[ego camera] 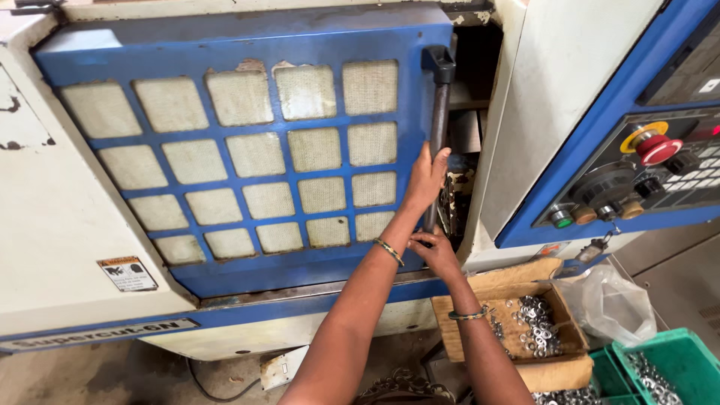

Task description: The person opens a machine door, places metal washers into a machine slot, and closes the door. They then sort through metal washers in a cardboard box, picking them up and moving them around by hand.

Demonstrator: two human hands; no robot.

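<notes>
Nearest, a cardboard box (541,298) of small metal rings is seen at the lower right, with a green crate (679,358) of the same rings beside it and a clear plastic bag (615,304) just behind. On the cream machine body at the lower left, a small rectangular orange-and-white label (127,274) is stuck, and a long grey nameplate (97,334) is fixed below it. The dark bar handle (437,127) at the right edge of the blue grid door (240,157) is gripped by both hands: the left hand (426,178) is wrapped around it higher up, the right hand (435,251) closed on its lower end. Farther right, a blue control panel (637,176) with a red mushroom button (658,148) on a yellow ring is mounted. A dusty concrete floor (90,375) is seen below.
</notes>
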